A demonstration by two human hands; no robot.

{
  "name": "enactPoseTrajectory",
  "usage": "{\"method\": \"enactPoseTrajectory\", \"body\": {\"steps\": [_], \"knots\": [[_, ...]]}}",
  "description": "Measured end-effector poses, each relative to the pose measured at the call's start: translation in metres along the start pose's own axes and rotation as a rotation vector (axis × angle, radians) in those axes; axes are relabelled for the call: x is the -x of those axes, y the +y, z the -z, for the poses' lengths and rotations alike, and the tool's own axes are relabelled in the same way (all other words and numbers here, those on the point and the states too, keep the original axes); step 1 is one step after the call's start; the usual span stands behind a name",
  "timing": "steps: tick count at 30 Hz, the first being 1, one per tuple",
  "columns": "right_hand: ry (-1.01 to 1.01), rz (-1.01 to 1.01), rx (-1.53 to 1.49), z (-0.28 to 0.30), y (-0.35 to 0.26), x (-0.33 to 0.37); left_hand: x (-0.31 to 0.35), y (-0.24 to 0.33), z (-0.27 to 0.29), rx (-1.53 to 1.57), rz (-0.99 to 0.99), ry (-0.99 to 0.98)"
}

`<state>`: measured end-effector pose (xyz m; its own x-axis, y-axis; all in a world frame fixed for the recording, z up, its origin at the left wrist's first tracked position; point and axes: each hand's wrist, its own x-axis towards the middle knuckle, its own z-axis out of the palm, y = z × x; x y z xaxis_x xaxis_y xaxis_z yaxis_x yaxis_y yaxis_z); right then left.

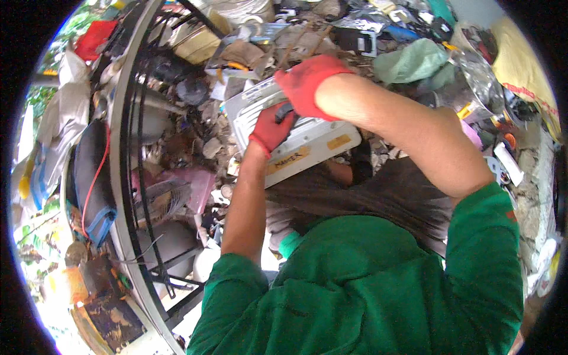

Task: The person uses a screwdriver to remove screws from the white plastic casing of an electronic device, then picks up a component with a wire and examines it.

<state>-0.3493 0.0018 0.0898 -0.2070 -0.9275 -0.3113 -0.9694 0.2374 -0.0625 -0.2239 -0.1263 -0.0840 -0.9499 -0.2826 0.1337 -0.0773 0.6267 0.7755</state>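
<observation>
left hand on pale casing

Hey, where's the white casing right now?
In the head view, the white casing sits upper middle, just above the dark trousers, with the left hand and right hand over it.

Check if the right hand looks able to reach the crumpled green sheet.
Probably yes: the green sheet lies exposed, and no barrier shows between it and the right hand at the silver case.
</observation>
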Motion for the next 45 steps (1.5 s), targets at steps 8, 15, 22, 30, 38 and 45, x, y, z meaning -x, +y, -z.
{"method": "enactPoseTrajectory", "body": {"steps": [8,15,22,30,38,45], "knots": [[0.099,0.380,-0.033,-0.016,0.033,-0.012,-0.004,0.012,-0.013,0.023,0.033,0.121],[-0.236,0.268,-0.243,0.034,0.029,-0.019,0.001,-0.005,-0.013,-0.014,0.047,0.201],[0.009,0.002,-0.052,0.030,0.011,0.013,-0.002,0.018,-0.005,-0.042,0.123,0.016],[-0.222,0.008,0.069,0.044,0.010,-0.012,0.005,0.025,-0.001,0.012,0.084,0.031],[0.140,0.606,0.520,0.017,0.053,-0.034,0.001,0.017,-0.011,-0.012,-0.081,0.078],[0.148,0.157,-0.212,0.022,0.052,-0.031,-0.001,-0.011,-0.019,-0.051,0.033,0.107]]}}
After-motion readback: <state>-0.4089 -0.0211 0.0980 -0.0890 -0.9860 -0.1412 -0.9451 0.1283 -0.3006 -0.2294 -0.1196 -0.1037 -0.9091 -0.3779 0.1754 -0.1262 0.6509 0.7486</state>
